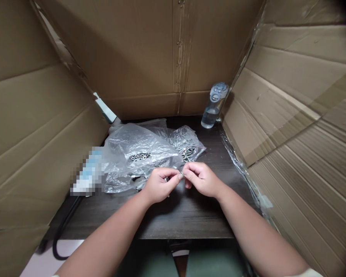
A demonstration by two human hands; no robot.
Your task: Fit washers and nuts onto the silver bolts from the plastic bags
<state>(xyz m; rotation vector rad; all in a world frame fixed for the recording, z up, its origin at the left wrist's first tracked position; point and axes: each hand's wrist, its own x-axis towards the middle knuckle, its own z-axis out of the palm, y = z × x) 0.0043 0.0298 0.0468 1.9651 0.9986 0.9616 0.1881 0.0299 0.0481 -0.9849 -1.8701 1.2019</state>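
My left hand [161,184] and my right hand [200,179] meet fingertip to fingertip above the dark tabletop. Both are closed in a pinch on a small shiny metal fastener [182,175], its exact kind too small to make out. Another bit of metal shows under the fingers of my left hand. Just beyond lies a clear plastic bag [141,138] with several nuts [140,157] showing at its mouth. Behind my right hand, a second clear bag holds a pile of bolts [187,144]. A few dark-headed bolts [135,178] lie on plastic left of my left hand.
Cardboard walls [127,57] enclose the dark table [190,223] at the back and both sides. A water bottle [213,105] stands in the back right corner. A pale strip-shaped object [105,109] leans at the back left; a black cable [57,238] hangs over the left edge.
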